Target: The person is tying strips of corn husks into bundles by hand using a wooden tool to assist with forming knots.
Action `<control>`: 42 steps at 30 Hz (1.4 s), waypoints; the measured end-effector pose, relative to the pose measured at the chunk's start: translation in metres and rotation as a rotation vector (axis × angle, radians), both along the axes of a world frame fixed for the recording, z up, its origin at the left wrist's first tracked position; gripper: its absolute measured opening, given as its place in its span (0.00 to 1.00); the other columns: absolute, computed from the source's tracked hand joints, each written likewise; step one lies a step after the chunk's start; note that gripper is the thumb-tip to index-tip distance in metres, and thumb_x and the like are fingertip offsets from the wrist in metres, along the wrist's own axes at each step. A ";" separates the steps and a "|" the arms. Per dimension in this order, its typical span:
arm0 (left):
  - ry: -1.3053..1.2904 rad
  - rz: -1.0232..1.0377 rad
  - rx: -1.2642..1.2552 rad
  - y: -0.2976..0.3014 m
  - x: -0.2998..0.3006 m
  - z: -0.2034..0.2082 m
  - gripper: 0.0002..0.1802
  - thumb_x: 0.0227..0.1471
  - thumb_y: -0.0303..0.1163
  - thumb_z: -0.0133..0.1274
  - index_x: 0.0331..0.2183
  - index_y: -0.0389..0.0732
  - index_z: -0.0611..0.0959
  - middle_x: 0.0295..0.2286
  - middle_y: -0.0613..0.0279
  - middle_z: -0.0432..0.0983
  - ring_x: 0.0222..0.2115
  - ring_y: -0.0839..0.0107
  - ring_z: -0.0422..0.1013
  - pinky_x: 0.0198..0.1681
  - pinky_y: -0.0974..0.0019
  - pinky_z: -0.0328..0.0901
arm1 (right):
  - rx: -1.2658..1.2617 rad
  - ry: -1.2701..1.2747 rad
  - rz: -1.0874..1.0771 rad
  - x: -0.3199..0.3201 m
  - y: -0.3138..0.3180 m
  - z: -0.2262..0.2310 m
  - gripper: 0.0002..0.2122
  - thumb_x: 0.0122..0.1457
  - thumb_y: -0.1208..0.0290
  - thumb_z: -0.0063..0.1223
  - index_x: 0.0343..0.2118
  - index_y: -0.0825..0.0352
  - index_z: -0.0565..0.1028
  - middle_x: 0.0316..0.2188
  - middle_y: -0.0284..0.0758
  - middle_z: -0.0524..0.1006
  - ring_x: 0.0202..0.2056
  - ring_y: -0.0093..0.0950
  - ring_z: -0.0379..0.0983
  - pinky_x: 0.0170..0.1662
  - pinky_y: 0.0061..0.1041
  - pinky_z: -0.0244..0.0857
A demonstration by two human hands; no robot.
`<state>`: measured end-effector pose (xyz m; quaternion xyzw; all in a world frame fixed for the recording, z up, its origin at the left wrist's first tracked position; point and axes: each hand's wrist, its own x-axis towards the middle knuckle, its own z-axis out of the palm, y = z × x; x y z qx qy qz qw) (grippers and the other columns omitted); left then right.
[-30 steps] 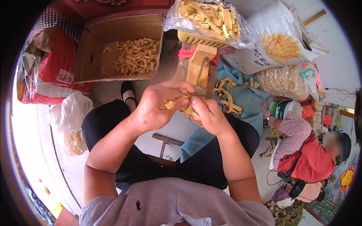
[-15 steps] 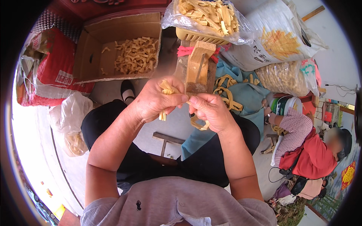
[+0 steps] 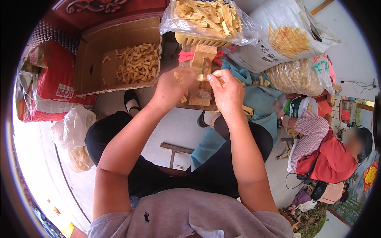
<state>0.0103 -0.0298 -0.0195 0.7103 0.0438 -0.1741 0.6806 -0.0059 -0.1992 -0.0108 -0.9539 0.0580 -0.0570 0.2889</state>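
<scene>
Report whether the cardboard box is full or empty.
Neither; the box is partly filled: yellowish pieces heap toward its right, while its left side is mostly bare.

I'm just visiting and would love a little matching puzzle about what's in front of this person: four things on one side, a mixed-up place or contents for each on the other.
Things
1. Cardboard box
2. Yellow basket
3. Blue cloth
4. Pale strip

Places or contents
A. Between the left hand and right hand
B. Carries loose flat pieces in clear plastic
C. Beside the person's right knee
D. Holds short, knotted-looking pieces

Pairs: 1-D, 2-B, 3-C, 4-A
</scene>
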 end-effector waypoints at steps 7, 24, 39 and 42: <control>-0.412 0.072 0.167 0.014 -0.015 -0.008 0.11 0.56 0.27 0.48 0.41 0.35 0.78 0.33 0.61 0.76 0.33 0.73 0.71 0.40 0.71 0.66 | 0.157 -0.313 0.138 -0.018 0.011 -0.001 0.07 0.54 0.71 0.53 0.35 0.61 0.70 0.18 0.35 0.75 0.21 0.39 0.73 0.25 0.35 0.66; -0.466 -0.564 0.023 0.034 -0.048 0.061 0.12 0.45 0.37 0.60 0.33 0.41 0.81 0.21 0.66 0.72 0.20 0.71 0.70 0.23 0.68 0.65 | 0.517 -0.030 0.491 -0.038 0.004 0.032 0.04 0.56 0.78 0.53 0.27 0.73 0.75 0.16 0.36 0.70 0.16 0.22 0.66 0.21 0.22 0.62; -0.822 -0.150 0.441 0.027 -0.047 0.041 0.19 0.34 0.17 0.58 0.35 0.36 0.82 0.40 0.55 0.76 0.32 0.58 0.76 0.33 0.65 0.71 | 1.191 0.218 0.161 -0.051 0.028 0.025 0.11 0.62 0.67 0.49 0.37 0.71 0.77 0.23 0.31 0.75 0.18 0.15 0.65 0.21 0.13 0.59; -0.493 -0.345 0.341 0.036 -0.044 0.040 0.15 0.36 0.17 0.55 0.33 0.35 0.81 0.43 0.56 0.75 0.34 0.55 0.75 0.38 0.60 0.70 | 0.940 0.299 0.250 -0.053 0.021 0.026 0.13 0.63 0.64 0.48 0.36 0.70 0.76 0.20 0.31 0.75 0.18 0.16 0.66 0.21 0.17 0.60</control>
